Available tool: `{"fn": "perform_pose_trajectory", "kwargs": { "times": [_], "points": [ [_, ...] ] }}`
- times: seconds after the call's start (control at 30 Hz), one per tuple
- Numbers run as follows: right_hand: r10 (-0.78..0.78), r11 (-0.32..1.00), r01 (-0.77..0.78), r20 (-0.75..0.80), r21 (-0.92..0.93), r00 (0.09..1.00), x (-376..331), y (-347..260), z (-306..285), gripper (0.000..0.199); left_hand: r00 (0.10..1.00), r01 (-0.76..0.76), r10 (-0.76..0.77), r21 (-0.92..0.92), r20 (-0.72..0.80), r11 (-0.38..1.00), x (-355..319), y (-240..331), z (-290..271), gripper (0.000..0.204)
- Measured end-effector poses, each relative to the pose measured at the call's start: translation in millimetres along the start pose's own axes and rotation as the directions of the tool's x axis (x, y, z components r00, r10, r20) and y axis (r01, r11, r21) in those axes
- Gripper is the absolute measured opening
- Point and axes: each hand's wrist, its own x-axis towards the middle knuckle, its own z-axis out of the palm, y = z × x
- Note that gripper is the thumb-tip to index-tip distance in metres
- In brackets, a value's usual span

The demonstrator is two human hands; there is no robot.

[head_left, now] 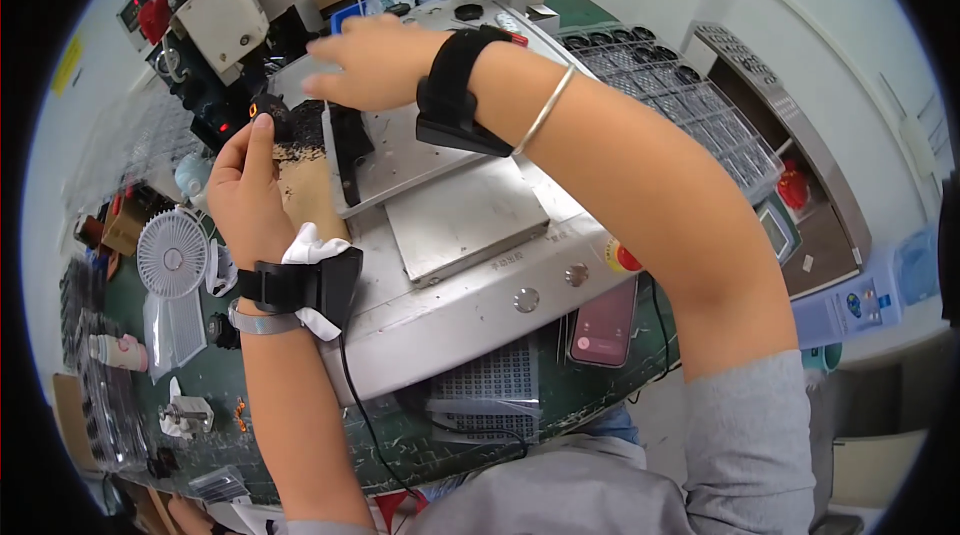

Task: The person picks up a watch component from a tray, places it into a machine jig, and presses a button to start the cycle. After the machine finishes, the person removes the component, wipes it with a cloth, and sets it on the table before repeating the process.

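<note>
My left hand [245, 197] pinches a small round black part [273, 115] with an orange mark between thumb and fingers. It is held up near the dark head of the bench machine [228, 17]. My right hand [385, 65] reaches across above the shallow metal tray [425, 167], its fingers stretched toward the machine head and nothing seen in them. Inside the tray's left side lie dark pieces [348, 140]. Beneath my left hand's part, black scraps [305, 127] are heaped on a tan surface. Each wrist wears a black strap with a small device.
The machine's pale front panel [460, 310] carries two round buttons and a red emergency knob [625, 257]. A phone [603, 325] lies on the green bench. To the left stands a white fan [172, 253]; at the right back are clear trays of black rings [690, 105].
</note>
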Motion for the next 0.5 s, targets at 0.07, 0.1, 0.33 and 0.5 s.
{"fn": "perform_pose_trajectory", "kwargs": {
  "times": [0.07, 0.1, 0.33, 0.5],
  "points": [
    [0.010, 0.999, -0.005, -0.115, 0.044, 0.993, -11, -6, -27, 0.062, 1.000, 0.008, -0.008, -0.032, 0.000, 0.999, 6, -6, -4, 0.025],
    [0.010, 0.994, 0.002, -0.106, 0.109, 0.994, -22, -5, -43, 0.063, 1.000, 0.003, -0.003, -0.029, 0.002, 1.000, 8, -9, -7, 0.025],
    [0.026, 0.974, -0.011, -0.063, 0.227, 0.998, -216, -37, -97, 0.051, 0.996, -0.087, 0.086, 0.084, 0.019, 0.993, 8, 2, -1, 0.020],
    [0.377, 0.916, -0.383, 0.071, 0.117, 0.924, -314, -52, -15, 0.078, 0.748, -0.650, 0.607, 0.485, 0.269, 0.585, -22, 37, -16, 0.005]
  ]
}}
